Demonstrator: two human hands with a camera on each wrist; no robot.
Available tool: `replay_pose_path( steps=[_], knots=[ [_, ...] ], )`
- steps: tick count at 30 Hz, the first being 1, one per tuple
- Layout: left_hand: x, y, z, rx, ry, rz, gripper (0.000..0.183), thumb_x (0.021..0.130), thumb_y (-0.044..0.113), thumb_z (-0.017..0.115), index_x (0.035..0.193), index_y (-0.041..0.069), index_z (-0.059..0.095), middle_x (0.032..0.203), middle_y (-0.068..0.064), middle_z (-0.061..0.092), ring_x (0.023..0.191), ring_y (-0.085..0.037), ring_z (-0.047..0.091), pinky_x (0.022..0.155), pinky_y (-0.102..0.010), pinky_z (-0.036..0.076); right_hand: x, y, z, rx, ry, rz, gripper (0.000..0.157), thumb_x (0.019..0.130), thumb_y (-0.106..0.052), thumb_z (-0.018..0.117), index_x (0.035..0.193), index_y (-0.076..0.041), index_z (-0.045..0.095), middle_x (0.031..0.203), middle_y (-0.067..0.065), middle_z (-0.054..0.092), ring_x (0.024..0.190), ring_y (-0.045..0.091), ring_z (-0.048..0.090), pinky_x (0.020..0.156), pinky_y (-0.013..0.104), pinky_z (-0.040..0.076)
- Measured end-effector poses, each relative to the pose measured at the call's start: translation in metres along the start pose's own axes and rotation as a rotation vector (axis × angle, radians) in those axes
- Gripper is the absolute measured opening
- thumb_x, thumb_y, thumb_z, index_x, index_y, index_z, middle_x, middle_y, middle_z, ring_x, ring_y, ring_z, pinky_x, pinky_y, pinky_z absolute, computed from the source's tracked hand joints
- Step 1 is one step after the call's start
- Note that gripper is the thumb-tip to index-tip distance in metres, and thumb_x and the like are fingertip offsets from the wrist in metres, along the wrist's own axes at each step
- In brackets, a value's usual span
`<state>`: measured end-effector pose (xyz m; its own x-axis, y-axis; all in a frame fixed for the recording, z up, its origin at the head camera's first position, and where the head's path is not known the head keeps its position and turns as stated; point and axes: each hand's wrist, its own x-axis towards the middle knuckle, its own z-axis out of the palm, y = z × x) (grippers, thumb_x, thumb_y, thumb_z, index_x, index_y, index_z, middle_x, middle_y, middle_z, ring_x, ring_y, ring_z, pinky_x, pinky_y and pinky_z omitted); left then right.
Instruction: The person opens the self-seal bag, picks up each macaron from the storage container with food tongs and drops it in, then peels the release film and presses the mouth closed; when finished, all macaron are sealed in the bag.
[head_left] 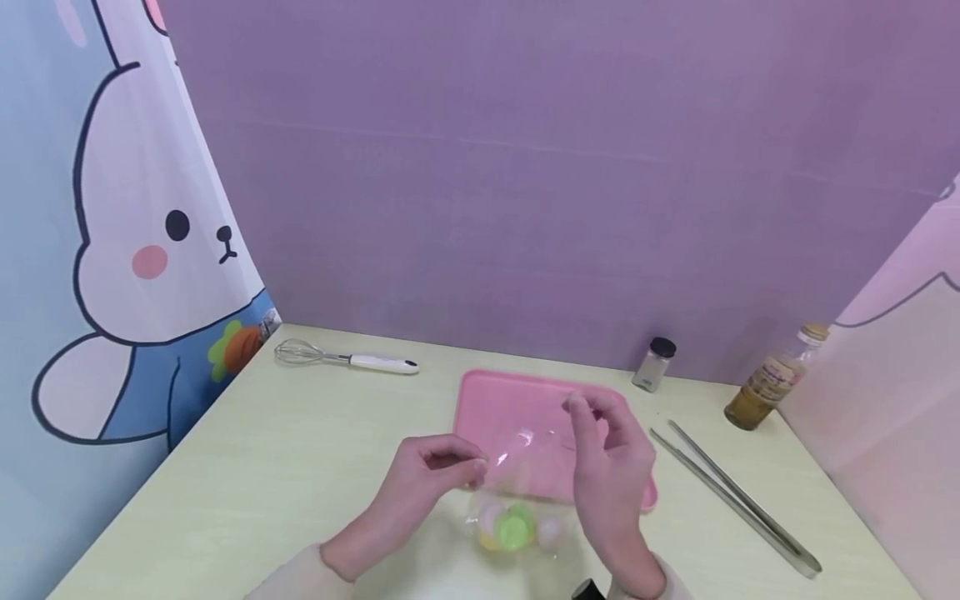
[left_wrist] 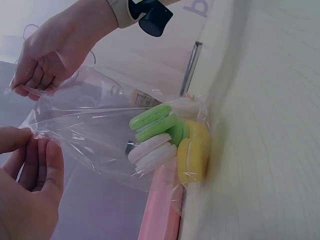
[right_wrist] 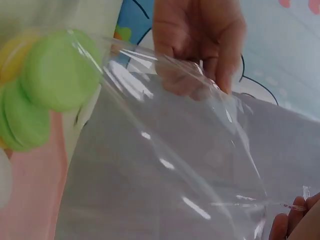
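Observation:
A clear plastic bag (left_wrist: 95, 135) hangs between both hands, its mouth held at two sides. My left hand (head_left: 427, 483) pinches one side of the rim between thumb and fingers. Higher up, my right hand (head_left: 611, 467) pinches the opposite side. Several macarons lie bunched in the bag's bottom, among them a green macaron (left_wrist: 152, 121), a pale pink macaron (left_wrist: 152, 152) and a yellow macaron (left_wrist: 192, 157). In the right wrist view the green macaron (right_wrist: 62, 70) shows large through the film, and only the right fingertips appear at the lower right corner.
Behind the bag lies a pink tray (head_left: 517, 400) on the pale table. A whisk (head_left: 348, 358) is at the back left. To the right are metal tongs (head_left: 738, 500), a small black-capped jar (head_left: 655, 365) and a corked bottle (head_left: 772, 379). A purple wall closes the back.

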<state>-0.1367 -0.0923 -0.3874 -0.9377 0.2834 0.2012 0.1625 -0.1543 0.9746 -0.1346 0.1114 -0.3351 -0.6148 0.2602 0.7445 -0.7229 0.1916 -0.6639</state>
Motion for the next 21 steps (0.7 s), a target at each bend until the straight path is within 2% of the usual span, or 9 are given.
replay_pose_path(
  steps=[4,13,17,21],
  knots=[
    [0.001,0.0,-0.001,0.005,0.001,-0.004,0.018,0.09,0.008,0.075,0.1,-0.007,0.072,0.09,-0.017,0.072,0.077,-0.017,0.068,0.079,-0.037,0.059,0.008,-0.005,-0.008,0.101,0.066,0.093,0.011,0.096,0.006,0.063,0.098,0.016,0.066,0.088,0.009,0.071,0.085,0.016,0.065,0.083,0.024,0.052],
    [0.001,0.0,-0.003,-0.014,-0.007,-0.004,0.019,0.09,0.008,0.075,0.099,-0.008,0.071,0.085,-0.009,0.072,0.075,-0.016,0.068,0.079,-0.036,0.059,0.026,-0.013,-0.026,0.192,0.196,0.17,0.012,0.097,0.002,0.066,0.098,0.013,0.069,0.085,0.008,0.071,0.083,0.017,0.066,0.083,0.025,0.053],
    [0.002,0.001,-0.004,-0.01,-0.004,-0.003,0.019,0.09,0.008,0.075,0.099,-0.009,0.071,0.084,-0.008,0.072,0.075,-0.015,0.067,0.078,-0.036,0.059,0.033,-0.017,-0.03,0.285,0.28,0.163,0.01,0.095,0.005,0.065,0.096,0.014,0.069,0.082,0.01,0.07,0.08,0.019,0.063,0.077,0.024,0.053],
    [0.002,0.001,-0.004,0.0,0.0,-0.006,0.02,0.09,0.008,0.075,0.1,-0.008,0.071,0.083,-0.008,0.072,0.074,-0.015,0.066,0.077,-0.034,0.059,0.038,-0.02,-0.032,0.515,0.358,0.093,0.01,0.094,0.012,0.063,0.096,0.021,0.065,0.081,0.016,0.067,0.079,0.022,0.06,0.072,0.023,0.052]
  ],
)
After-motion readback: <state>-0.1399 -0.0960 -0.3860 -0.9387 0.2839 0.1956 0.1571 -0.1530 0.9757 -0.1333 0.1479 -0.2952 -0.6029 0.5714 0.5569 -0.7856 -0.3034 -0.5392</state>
